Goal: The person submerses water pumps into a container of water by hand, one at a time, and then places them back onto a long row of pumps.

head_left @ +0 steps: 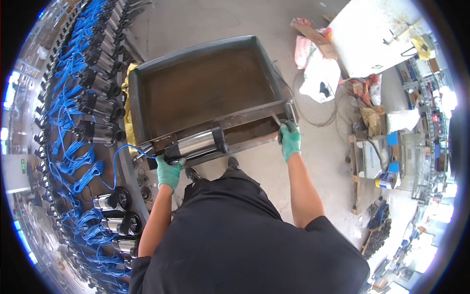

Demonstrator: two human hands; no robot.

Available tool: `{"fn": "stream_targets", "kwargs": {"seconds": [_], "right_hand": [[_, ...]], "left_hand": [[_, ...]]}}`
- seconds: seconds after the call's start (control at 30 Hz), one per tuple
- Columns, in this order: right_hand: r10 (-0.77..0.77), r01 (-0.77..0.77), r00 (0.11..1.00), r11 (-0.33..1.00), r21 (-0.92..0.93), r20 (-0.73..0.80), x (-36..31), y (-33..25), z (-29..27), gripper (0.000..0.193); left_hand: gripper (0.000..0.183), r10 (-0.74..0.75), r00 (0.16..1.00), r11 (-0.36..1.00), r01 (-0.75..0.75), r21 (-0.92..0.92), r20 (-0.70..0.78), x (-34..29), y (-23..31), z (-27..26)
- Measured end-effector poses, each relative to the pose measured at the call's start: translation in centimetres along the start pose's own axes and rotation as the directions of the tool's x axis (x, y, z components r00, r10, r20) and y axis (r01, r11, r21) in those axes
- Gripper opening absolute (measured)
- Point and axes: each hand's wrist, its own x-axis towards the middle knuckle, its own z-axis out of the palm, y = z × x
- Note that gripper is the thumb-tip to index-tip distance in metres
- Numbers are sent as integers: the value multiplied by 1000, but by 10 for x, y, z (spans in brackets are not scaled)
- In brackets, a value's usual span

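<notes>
A submersible pump (196, 143) with a shiny metal body and black ends lies across the front ledge of a grey metal water tank (193, 52). My left hand (169, 174), in a green glove, grips its dark left end, where a blue cable (128, 146) comes out and loops away to the left. Over at the tank's front right corner is my right hand (290, 140), gloved in green too. Its fingers are curled round something dark beside a short metal bar; what they hold is mostly hidden. Brown, murky water (205, 88) fills the tank.
To the left, a long rack carries rows of similar pumps (102, 107) with bundled blue cables (73, 63). On the right are white sacks (320, 78), a white board (377, 39) and a wooden pallet (360, 188). A hose (313, 123) curls over the floor beside the tank.
</notes>
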Motion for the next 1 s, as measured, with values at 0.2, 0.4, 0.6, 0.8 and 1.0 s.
{"fn": "stream_targets", "kwargs": {"seconds": [0.2, 0.4, 0.6, 0.8, 1.0], "right_hand": [[171, 70, 781, 932, -356, 601, -31, -2, 43, 23], [289, 121, 726, 840, -530, 624, -40, -4, 75, 24], [161, 182, 723, 894, -410, 671, -39, 2, 82, 24], [256, 24, 733, 916, -400, 631, -25, 23, 83, 29], [288, 139, 766, 799, -586, 574, -19, 17, 91, 41]], "left_hand": [[74, -16, 998, 999, 18, -27, 56, 2, 16, 1], [68, 25, 1000, 999, -25, 39, 0, 6, -1, 0], [69, -30, 998, 999, 32, -24, 60, 4, 13, -1], [68, -8, 999, 1000, 7, 26, 46, 7, 4, 0], [69, -46, 997, 998, 43, 39, 67, 2, 21, -3]]}}
